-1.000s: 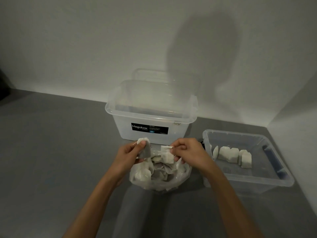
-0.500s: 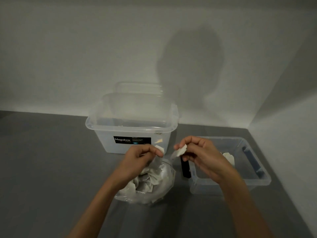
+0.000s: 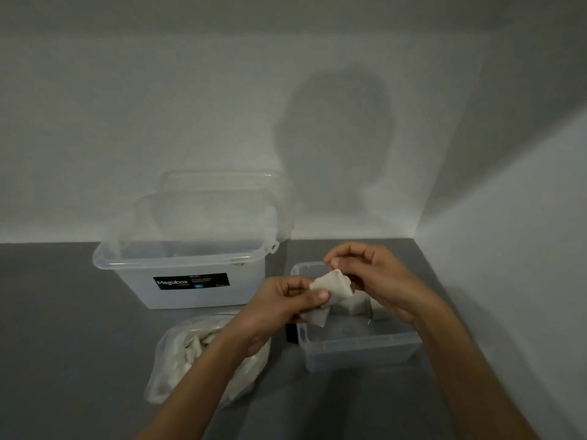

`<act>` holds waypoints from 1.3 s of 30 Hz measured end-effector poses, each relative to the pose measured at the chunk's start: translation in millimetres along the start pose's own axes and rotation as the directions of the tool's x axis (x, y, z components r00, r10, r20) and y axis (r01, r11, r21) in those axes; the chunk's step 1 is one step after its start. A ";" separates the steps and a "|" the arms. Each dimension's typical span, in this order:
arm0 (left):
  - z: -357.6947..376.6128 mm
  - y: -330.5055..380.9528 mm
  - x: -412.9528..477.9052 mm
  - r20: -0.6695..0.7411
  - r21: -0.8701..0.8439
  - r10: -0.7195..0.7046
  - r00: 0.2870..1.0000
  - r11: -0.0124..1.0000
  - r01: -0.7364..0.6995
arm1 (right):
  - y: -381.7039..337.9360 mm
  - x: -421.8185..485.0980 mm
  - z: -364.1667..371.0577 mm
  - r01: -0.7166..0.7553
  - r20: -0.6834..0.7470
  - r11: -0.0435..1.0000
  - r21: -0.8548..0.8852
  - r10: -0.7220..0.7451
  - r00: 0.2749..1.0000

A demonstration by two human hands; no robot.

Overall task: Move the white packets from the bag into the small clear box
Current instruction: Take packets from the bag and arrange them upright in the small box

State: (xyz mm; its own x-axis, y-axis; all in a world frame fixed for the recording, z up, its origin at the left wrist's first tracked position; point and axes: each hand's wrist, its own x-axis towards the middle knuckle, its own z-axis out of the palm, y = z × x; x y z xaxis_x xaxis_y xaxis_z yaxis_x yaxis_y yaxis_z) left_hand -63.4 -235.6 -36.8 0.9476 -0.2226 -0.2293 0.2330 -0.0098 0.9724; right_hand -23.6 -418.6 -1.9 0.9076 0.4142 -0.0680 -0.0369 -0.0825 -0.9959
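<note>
Both hands had moved right from above the bag (image 3: 190, 347) to over the small clear box (image 3: 359, 350), the left hand (image 3: 279, 309) and right hand (image 3: 374, 277) pinching one white packet (image 3: 333, 282) between curled fingers. Other packets (image 3: 352, 304) lay in the box; the bag sat just left of it on the counter (image 3: 63, 328), before a Megabox tub (image 3: 190, 296).

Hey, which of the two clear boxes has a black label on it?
The big box, behind the bag: its front wall bears a black Megabox label. The small box to its right shows none.
</note>
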 end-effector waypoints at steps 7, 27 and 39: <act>47.9 -5.9 36.3 -0.211 -0.048 0.146 0.967 0.986 -0.159 | 6.5 -5.4 -41.1 0.087 -0.203 0.940 -0.329 -0.160 0.966; 62.2 -61.0 133.9 -0.156 0.710 0.092 0.983 0.702 0.047 | 108.0 72.2 -77.6 -0.092 -0.013 0.365 -0.927 0.214 0.977; 62.6 -75.8 147.5 -0.173 0.904 0.105 0.979 0.412 0.115 | 124.1 76.5 -70.3 -0.102 -0.079 0.236 -0.966 0.106 0.991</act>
State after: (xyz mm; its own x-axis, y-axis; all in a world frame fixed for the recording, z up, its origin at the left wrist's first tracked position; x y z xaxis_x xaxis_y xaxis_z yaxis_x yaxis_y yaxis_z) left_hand 45.0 -328.7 -141.7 0.9903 -0.0504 -0.1298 0.0078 -0.9107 0.4129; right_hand 70.7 -460.9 -126.4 0.9287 0.3304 -0.1683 0.3027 -0.9377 -0.1707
